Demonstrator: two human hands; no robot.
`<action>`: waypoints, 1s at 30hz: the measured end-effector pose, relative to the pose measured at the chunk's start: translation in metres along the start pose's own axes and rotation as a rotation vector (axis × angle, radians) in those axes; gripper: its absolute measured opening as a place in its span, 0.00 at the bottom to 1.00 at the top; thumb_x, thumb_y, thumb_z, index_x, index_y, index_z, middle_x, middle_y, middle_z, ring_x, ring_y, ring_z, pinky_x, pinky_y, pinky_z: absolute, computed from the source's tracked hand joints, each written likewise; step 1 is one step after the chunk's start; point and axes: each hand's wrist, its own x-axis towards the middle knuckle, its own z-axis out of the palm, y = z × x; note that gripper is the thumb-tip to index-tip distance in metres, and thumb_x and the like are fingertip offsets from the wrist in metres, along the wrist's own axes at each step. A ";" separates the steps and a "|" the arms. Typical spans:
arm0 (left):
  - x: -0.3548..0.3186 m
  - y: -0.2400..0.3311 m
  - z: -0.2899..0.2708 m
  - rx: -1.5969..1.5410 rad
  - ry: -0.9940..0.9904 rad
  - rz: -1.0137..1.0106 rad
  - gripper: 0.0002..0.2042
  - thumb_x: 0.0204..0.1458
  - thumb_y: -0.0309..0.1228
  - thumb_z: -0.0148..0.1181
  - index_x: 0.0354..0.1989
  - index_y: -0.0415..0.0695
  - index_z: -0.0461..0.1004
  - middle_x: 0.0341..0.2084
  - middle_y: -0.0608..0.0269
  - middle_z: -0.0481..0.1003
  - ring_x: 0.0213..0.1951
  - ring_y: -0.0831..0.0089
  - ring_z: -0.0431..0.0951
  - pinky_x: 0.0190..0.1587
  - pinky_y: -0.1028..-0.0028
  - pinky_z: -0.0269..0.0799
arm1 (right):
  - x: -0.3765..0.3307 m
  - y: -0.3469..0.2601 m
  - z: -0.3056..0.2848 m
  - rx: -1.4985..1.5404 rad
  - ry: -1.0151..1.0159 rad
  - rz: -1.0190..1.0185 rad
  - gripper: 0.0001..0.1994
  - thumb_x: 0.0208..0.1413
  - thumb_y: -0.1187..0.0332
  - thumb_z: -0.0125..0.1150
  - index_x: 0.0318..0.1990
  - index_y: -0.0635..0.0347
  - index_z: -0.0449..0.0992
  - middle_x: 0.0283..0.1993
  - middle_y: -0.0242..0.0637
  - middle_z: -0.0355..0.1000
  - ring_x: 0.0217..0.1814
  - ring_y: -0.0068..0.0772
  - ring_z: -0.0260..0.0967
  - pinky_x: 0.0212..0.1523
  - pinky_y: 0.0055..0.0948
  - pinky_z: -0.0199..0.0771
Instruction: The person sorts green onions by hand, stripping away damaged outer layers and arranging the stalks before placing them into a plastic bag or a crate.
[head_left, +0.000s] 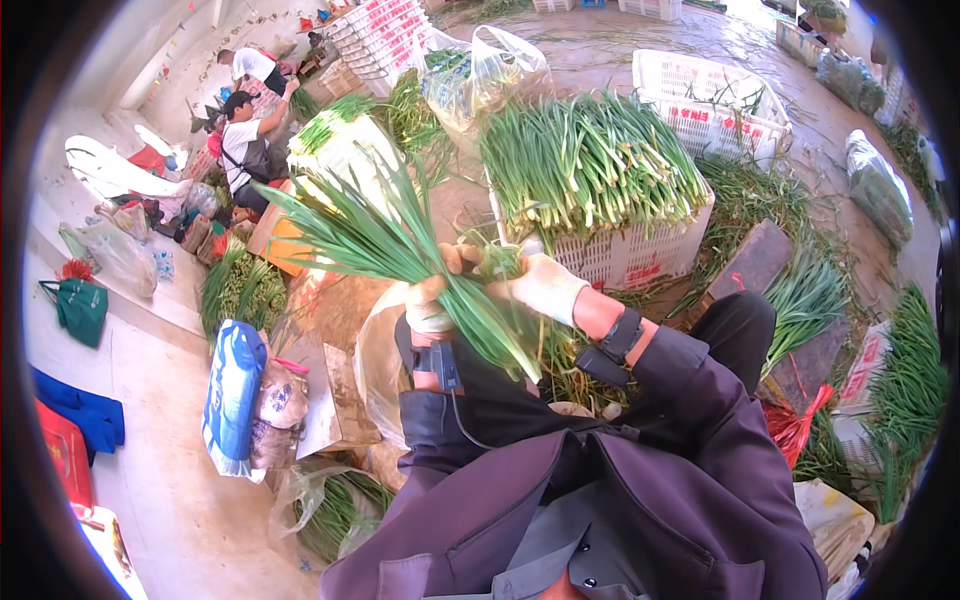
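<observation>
My left hand (430, 303), in a pale glove with stained fingers, is wrapped round a bunch of garlic chives (385, 235). Their long green leaves fan out to the upper left, and the paler stem ends point down to the right over my lap. Just right of the bunch, my right hand (545, 287), in a white glove, is closed on a small tangle of loose leaves (498, 263). Its fingertips are partly hidden by the greens. Beyond my hands stands a white plastic crate (610, 258) with trimmed chives stacked above its rim.
An emptier white crate (708, 115) stands behind the full one. Leaf scraps (750, 200) lie on the floor to the right, near a bundle of chives (808, 300) on a board. A blue-and-white package (235, 395) stands at left. Two people (245, 140) work at the far left.
</observation>
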 end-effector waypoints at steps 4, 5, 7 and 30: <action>-0.008 0.000 0.004 0.054 0.026 -0.014 0.16 0.45 0.32 0.72 0.40 0.39 0.76 0.54 0.50 0.74 0.53 0.58 0.77 0.55 0.60 0.79 | -0.005 0.003 -0.006 -0.195 0.063 0.080 0.20 0.55 0.68 0.69 0.55 0.63 0.79 0.47 0.44 0.80 0.50 0.33 0.76 0.53 0.32 0.74; -0.008 -0.003 0.007 0.067 0.048 0.060 0.17 0.44 0.32 0.72 0.40 0.39 0.76 0.52 0.50 0.75 0.53 0.58 0.77 0.56 0.60 0.79 | -0.008 0.004 -0.010 -0.193 0.071 0.084 0.20 0.55 0.68 0.69 0.55 0.63 0.79 0.47 0.44 0.80 0.50 0.33 0.76 0.53 0.32 0.74; -0.010 -0.004 -0.001 0.081 0.125 0.204 0.17 0.43 0.33 0.73 0.41 0.42 0.76 0.45 0.54 0.78 0.51 0.59 0.78 0.54 0.59 0.79 | -0.011 0.013 -0.024 -0.498 0.184 0.027 0.18 0.54 0.61 0.68 0.46 0.65 0.81 0.40 0.51 0.80 0.46 0.46 0.78 0.51 0.38 0.76; 0.087 0.070 -0.080 0.002 0.359 0.264 0.18 0.54 0.39 0.64 0.50 0.44 0.75 0.42 0.60 0.79 0.40 0.61 0.81 0.46 0.54 0.80 | -0.118 -0.140 -0.500 -1.598 1.024 0.603 0.36 0.46 0.62 0.76 0.64 0.55 0.69 0.53 0.52 0.79 0.54 0.50 0.79 0.56 0.43 0.78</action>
